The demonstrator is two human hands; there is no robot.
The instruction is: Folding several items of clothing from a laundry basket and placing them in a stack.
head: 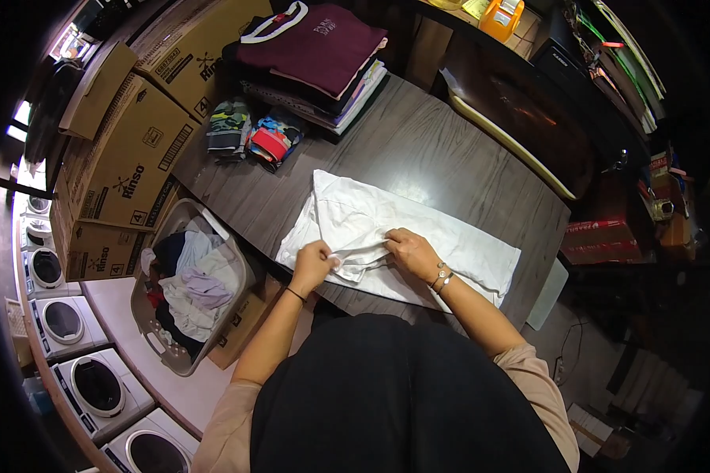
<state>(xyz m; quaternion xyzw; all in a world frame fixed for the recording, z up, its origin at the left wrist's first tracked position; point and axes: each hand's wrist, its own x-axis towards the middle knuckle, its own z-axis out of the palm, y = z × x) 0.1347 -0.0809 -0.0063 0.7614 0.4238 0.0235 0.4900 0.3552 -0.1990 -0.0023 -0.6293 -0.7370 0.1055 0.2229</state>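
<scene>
A white cloth garment lies partly folded along the near edge of the grey wood-grain table. My left hand pinches a piece of the garment at its near left part. Farther right, my right hand grips a raised fold near the garment's middle, fingers curled on the fabric. Creases run between the two hands. A stack of folded clothes with a maroon shirt on top stands at the table's far left. Beside it sit a rolled camouflage-patterned garment and a rolled multicoloured garment.
Left of the table, a plastic laundry basket holds loose clothes, near stacked cardboard boxes. Front-loading washers or dryers line the far left. A dark chair back with a pale edge stands against the table's far right side.
</scene>
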